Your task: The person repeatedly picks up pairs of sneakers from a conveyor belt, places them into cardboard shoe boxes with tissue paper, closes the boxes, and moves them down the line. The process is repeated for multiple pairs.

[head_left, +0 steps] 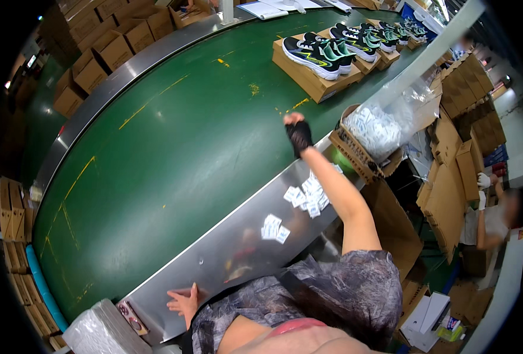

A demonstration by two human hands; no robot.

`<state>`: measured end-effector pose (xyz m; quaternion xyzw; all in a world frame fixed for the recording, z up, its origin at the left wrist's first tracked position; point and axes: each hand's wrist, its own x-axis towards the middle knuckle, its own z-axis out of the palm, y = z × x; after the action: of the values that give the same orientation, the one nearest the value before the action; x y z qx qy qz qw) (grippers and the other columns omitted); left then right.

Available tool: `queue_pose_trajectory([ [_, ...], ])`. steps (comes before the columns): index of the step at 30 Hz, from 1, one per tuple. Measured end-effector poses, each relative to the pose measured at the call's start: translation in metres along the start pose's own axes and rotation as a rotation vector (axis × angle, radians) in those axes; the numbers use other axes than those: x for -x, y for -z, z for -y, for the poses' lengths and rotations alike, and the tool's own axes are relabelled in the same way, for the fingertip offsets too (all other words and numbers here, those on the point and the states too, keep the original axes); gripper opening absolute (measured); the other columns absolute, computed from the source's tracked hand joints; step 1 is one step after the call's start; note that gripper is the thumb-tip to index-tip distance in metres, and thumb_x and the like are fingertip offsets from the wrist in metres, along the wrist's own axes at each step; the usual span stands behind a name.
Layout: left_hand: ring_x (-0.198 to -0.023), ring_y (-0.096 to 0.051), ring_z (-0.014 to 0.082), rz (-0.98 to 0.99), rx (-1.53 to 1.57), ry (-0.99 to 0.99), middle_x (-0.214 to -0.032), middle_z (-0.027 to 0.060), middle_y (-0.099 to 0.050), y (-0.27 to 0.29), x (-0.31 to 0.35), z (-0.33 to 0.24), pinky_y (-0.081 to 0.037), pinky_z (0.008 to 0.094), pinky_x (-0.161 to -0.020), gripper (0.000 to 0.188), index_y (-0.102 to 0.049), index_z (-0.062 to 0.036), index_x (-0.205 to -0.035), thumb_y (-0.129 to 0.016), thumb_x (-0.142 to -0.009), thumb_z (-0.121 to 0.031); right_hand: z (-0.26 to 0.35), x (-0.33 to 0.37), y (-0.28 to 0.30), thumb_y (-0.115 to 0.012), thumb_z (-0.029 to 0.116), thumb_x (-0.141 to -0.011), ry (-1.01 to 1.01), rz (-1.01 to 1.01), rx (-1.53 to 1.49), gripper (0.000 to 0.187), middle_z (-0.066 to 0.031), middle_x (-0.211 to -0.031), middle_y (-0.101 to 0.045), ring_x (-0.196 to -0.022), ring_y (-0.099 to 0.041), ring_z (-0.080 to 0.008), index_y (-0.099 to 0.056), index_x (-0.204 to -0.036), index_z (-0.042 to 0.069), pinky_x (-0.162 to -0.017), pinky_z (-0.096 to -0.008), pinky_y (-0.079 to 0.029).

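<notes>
My left hand (183, 302) rests bare on the metal ledge (214, 259), fingers spread, holding nothing I can see. Stretched out past the ledge, my right hand (298, 134) is over the green conveyor belt (173, 153) in a black fingerless glove. Its fingers are curled in, and whatever they may hold is hidden. Beneath my right forearm lies a loose pile of small white packets (311, 197); a smaller group of packets (273, 229) sits nearer to me. Beyond that hand, a pair of black sneakers (317, 56) with white soles stands on a brown shoebox (311, 82).
More sneakers on boxes (385, 35) line the belt's far right. A carton (356, 150) holding a plastic bag of white packets (376, 127) stands beside my right arm. White wrapping sheets (105, 330) are stacked at lower left. A person (492, 218) in white gloves is at right.
</notes>
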<state>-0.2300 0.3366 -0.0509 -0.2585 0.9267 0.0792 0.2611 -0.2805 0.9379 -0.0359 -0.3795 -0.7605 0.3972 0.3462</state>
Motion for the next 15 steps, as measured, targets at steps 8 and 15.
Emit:
queue_pose_trajectory([
  [8,-0.129,0.002,0.0462,-0.029,-0.11,0.012,-0.136,0.0357,0.005,-0.015,-0.007,0.005,-0.015,0.061,-0.098,0.113,0.002,-0.0157,-0.139,-0.067,-0.061,-0.059,-0.128,-0.228,0.029,-0.062,0.044,-0.074,-0.728,-0.64,-0.021,0.056,-0.0238,-0.095,-0.06,-0.087,-0.06,-0.032,-0.056,-0.099,-0.006,-0.073,-0.0346,-0.048],
  [15,-0.121,-0.026,0.0487,-0.048,-0.497,-0.201,-0.127,0.039,-0.025,0.016,0.02,-0.022,-0.026,0.0555,-0.096,0.107,-0.022,0.0092,-0.13,-0.047,-0.067,-0.073,-0.117,-0.176,0.012,-0.073,0.047,-0.063,-0.803,-0.365,-0.94,0.044,-0.0014,-0.054,-0.036,-0.042,-0.035,-0.0152,-0.045,-0.076,0.016,-0.038,-0.0271,-0.031],
])
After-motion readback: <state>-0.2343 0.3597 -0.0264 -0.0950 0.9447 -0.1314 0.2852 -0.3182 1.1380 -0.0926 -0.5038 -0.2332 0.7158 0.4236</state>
